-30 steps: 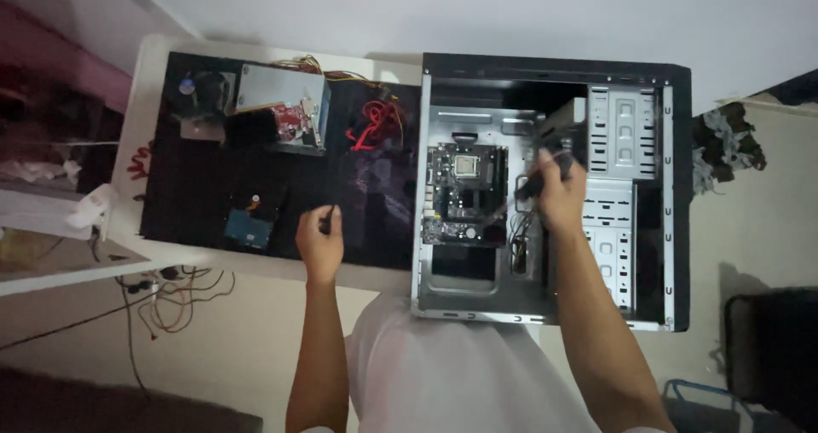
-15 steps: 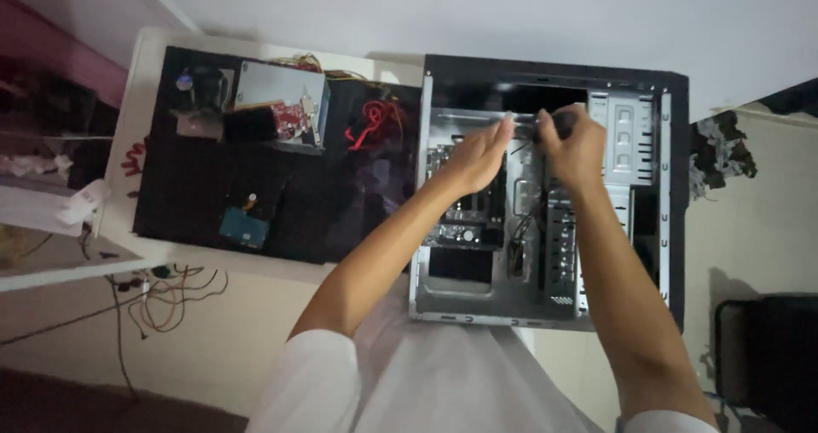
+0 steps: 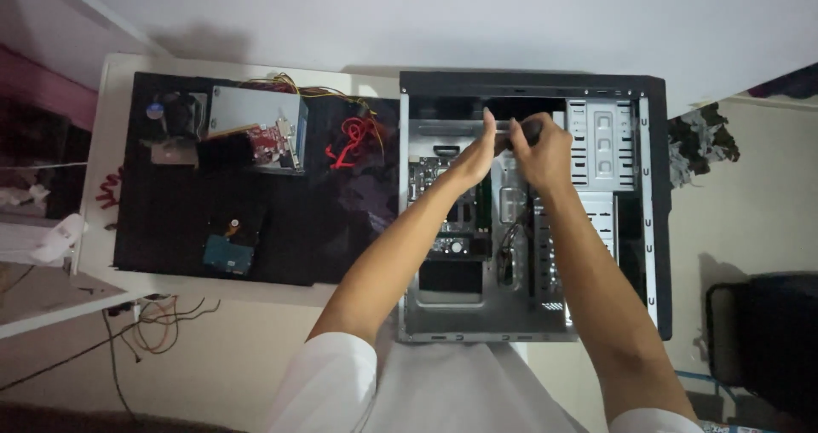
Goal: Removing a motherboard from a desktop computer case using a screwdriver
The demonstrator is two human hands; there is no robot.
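An open black computer case [image 3: 652, 203] lies on its side with a motherboard [image 3: 452, 220] inside. Both my hands reach into its far end. My left hand [image 3: 479, 150] and my right hand [image 3: 538, 147] meet there, each closed around a small dark part [image 3: 514, 132] near the top edge of the case's inner frame. What the part is cannot be made out in the dim light. A metal drive cage [image 3: 601, 147] sits just right of my right hand.
A black mat [image 3: 281, 237] covers the white table [image 3: 119, 66] left of the case. On it lie a silver power supply [image 3: 251, 118] with red and yellow cables [image 3: 349, 139], a hard drive [image 3: 227, 252] and a cooling fan [image 3: 175, 113]. Cables [image 3: 153, 331] hang below the table.
My left hand left the table's front edge and reached into the case beside my right hand. Both hands then moved further up toward the case's far end.
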